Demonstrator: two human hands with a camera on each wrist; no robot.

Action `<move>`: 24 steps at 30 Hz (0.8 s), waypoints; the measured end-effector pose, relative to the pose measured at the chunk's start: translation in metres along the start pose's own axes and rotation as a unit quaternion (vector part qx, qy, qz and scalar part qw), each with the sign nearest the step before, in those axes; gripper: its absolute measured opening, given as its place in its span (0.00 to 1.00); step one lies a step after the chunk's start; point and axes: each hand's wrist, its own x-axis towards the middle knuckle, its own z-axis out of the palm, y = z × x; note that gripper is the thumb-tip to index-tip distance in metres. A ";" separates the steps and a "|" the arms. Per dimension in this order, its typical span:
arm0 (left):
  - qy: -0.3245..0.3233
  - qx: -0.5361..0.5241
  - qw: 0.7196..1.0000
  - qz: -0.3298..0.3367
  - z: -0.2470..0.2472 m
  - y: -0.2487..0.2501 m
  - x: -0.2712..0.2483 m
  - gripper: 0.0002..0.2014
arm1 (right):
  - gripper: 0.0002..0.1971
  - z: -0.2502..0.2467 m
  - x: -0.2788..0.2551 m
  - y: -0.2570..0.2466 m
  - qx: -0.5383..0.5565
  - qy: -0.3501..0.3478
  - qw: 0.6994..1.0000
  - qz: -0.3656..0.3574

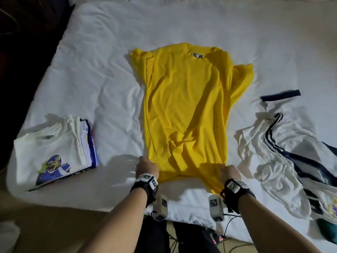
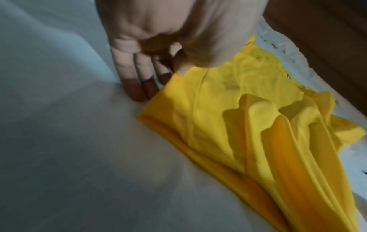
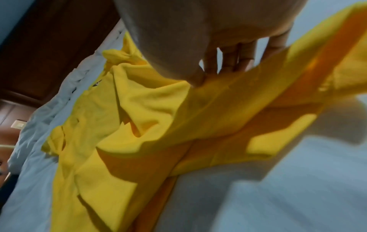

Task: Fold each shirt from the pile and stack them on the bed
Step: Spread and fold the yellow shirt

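1. Yellow shirt [image 1: 186,106] is the one in work: laid lengthwise mid-bed, collar and label at the far end, hem at the near edge by the person.
2. Done so far, judging by layout: a stack of folded shirts [image 1: 54,152] sits on the bed [image 1: 91,52] to the left, white one with a printed figure on top, coloured edges under it. Count not readable.
3. Yellow shirt looks part-folded: both sides turned in to a long narrow panel, one sleeve still bulging out at far right. Lengthwise folds not yet made.
4. Left: a loose pile [image 1: 291,161] on the right, white with dark stripes and a crest, plus something teal at the near corner. At least a couple of shirts to go.
5. Left hand [image 1: 147,168]: thumb and forefinger pinch the near-left hem corner, other fingers [image 2: 135,87] straight with tips on the sheet.
6. Right hand [image 1: 230,172]: has the near-right hem corner gathered and lifted off the sheet; right wrist view shows fingers [image 3: 230,58] behind the cloth.
7. Fabric: thin, limp, heavily creased; hem near the right hand is bunched, so needs flattening before it stacks cleanly.
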 end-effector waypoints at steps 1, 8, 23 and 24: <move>0.015 -0.024 1.000 0.004 -0.003 -0.002 -0.002 0.14 | 0.22 0.001 -0.002 -0.001 0.015 0.015 1.000 -0.010; 0.059 0.009 0.995 0.074 -0.038 -0.047 0.011 0.20 | 0.11 -0.014 -0.035 0.013 0.116 0.091 0.988 -0.051; 0.034 0.212 0.913 0.347 0.014 0.116 -0.027 0.16 | 0.03 -0.077 0.039 -0.040 0.096 0.131 0.972 -0.171; 0.029 0.214 0.906 0.365 0.025 0.134 -0.032 0.16 | 0.05 -0.087 0.048 -0.052 0.105 0.132 0.970 -0.175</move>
